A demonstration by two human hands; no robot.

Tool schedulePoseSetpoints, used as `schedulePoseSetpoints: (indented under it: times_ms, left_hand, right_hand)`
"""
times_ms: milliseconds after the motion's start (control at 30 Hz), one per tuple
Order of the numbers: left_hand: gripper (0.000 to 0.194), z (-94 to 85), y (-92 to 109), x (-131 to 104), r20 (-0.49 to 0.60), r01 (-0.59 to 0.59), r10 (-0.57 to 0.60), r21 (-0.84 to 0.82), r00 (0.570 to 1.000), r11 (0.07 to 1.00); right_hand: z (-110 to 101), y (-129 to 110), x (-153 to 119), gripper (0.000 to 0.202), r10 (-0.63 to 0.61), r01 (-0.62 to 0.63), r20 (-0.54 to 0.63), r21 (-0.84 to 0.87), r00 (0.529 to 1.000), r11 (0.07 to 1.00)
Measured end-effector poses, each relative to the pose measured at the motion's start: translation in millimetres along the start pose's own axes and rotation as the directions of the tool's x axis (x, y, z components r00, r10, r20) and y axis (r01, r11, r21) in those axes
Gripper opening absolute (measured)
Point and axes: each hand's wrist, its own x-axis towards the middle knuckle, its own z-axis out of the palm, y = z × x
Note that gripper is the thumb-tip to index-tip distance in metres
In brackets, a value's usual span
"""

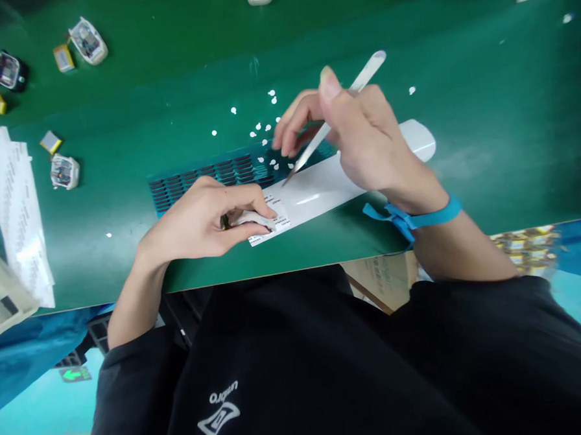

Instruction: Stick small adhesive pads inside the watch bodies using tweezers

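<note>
My left hand (207, 216) is closed around a small white device (254, 218), mostly hidden by the fingers, over a printed paper piece (276, 208). My right hand (359, 133) grips a white-handled tool (319, 137) like a pen; its dark pointed tip is just above or on a long white strip (313, 193). The strip lies slantwise under both hands, its rounded end past my right wrist. Behind my left hand is a dark slotted sheet (205, 180). Small white round pieces (267, 127) are scattered beyond the strip.
On the green table (144, 134), open devices (88, 41) lie at the upper left beside yellow-edged batteries (63, 58). White printed sheets (15, 212) are at the far left, above a beige tray (2, 284). The table's front edge runs close to my body.
</note>
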Motion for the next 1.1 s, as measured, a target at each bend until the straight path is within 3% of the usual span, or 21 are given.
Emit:
schedulePoseSetpoints:
  times_ms: [33,100,233,433,633,733,867,967,1033,1100]
  left_hand:
    - [0.007,-3.1,1,0,0.061,-0.023,0.019,0.063,0.998,0.998]
    - [0.013,-4.4,0,0,0.128,-0.039,0.018,0.163,0.992,0.986]
    - [0.017,0.5,-3,1,0.135,-0.003,-0.045,0.331,0.990,0.943]
    - [0.022,-2.9,-3,0,0.186,0.050,-0.128,0.378,0.974,0.924]
    - [0.022,-2.0,-4,-1,0.178,0.057,-0.128,0.356,0.976,0.933]
    - [0.021,0.2,-6,0,0.167,0.065,-0.128,0.339,0.978,0.938]
    - [0.022,-2.2,-5,1,0.171,0.059,-0.126,0.352,0.977,0.934]
    - [0.019,-3.8,-1,0,0.153,0.045,-0.101,0.334,0.983,0.941]
    - [0.013,-0.6,1,-1,0.023,0.089,-0.098,0.242,0.995,0.966]
    - [0.008,6.5,1,0,-0.182,0.153,-0.145,0.033,0.973,0.988]
  right_hand:
    - [-6,1,2,0.063,-0.016,0.016,0.008,-0.061,1.000,0.998]
    - [-17,5,5,0.067,0.009,0.011,0.140,-0.142,0.990,0.990]
    - [-32,16,11,0.064,0.122,-0.071,0.362,-0.151,0.924,0.986]
    - [-37,25,17,0.048,0.139,-0.111,0.415,-0.092,0.899,0.990]
    - [-38,24,14,0.049,0.094,-0.059,0.442,-0.092,0.892,0.994]
    - [-36,20,13,0.048,0.125,-0.091,0.449,-0.096,0.885,0.991]
    - [-37,17,14,0.042,0.160,-0.164,0.433,-0.029,0.887,0.986]
    - [-36,13,13,0.038,0.107,-0.138,0.334,0.070,0.937,0.988]
    - [-30,9,10,0.032,0.060,-0.089,0.203,0.135,0.977,0.987]
    - [-20,5,6,0.028,0.019,-0.024,0.028,0.201,0.999,0.979]
